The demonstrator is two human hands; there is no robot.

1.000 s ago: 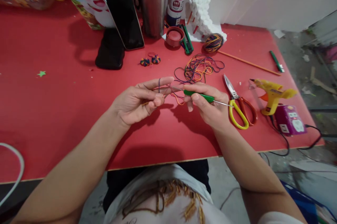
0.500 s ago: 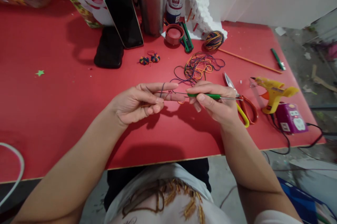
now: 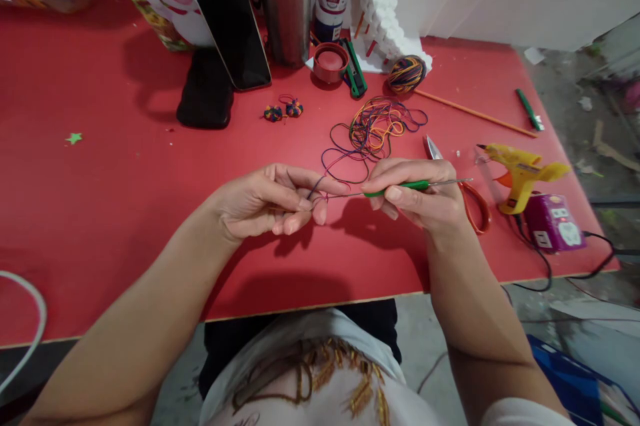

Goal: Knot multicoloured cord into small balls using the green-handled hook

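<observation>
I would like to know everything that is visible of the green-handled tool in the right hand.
The green-handled tool is slim and straight, with a perhaps plastic green handle and a thin metal-looking shaft projecting from each end. It lies nearly level across the view, above the red table. The right hand grips the handle between thumb and fingers, hiding part of it. The left shaft reaches the yarn at the left hand; the tips are too small to make out.

There is one green hook [image 3: 403,188], one yarn ball [image 3: 407,74], one yarn tangle [image 3: 370,129], two little knotted bits [image 3: 273,113], one pair of scissors [image 3: 477,209], one glue gun [image 3: 523,176], one phone [image 3: 227,23], one long orange stick [image 3: 475,113] and one green star [image 3: 74,139].
</observation>
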